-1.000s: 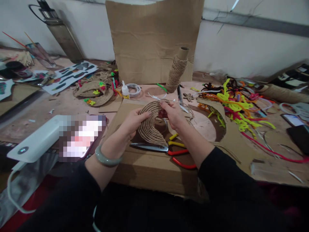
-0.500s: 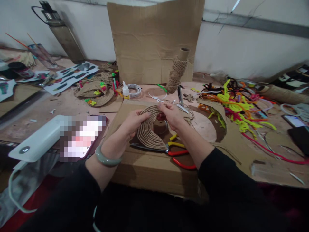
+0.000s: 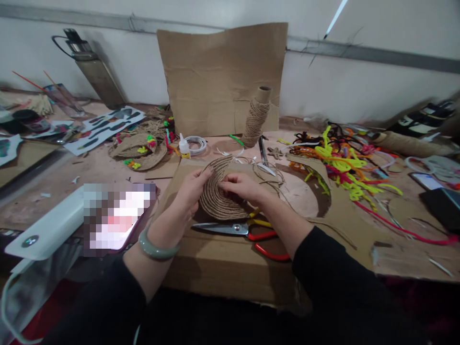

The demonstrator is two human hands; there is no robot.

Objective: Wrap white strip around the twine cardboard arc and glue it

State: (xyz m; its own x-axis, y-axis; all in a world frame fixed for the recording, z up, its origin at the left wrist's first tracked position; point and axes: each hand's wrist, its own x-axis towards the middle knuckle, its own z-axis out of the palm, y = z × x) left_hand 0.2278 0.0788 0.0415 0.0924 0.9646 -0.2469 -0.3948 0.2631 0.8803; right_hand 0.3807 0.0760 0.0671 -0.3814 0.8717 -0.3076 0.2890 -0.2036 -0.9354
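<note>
A curved piece covered in rows of brown twine (image 3: 221,203) is held over a cardboard box (image 3: 230,266). My left hand (image 3: 190,194) grips its left edge between thumb and fingers. At its inner edge my right hand (image 3: 240,187) is closed in a pinch, the fingertips touching the twine; whether a strand is between them is too small to tell. Just below lie scissors with red and yellow handles (image 3: 237,229). Behind the hands stands a tube wound with twine (image 3: 257,117), and a small glue bottle (image 3: 184,146) is to its left.
On the left are a phone (image 3: 122,215), a white power bank (image 3: 53,225) and a twine-covered piece with colored bits (image 3: 138,148). Bright pipe cleaners (image 3: 341,158) are heaped at the right. An upright cardboard sheet (image 3: 219,76) and a bottle (image 3: 95,72) stand at the back.
My right hand has moved from the top of the twine piece down to its inner edge. The piece has turned and shifted, showing more of the scissors. The camera view has tilted slightly.
</note>
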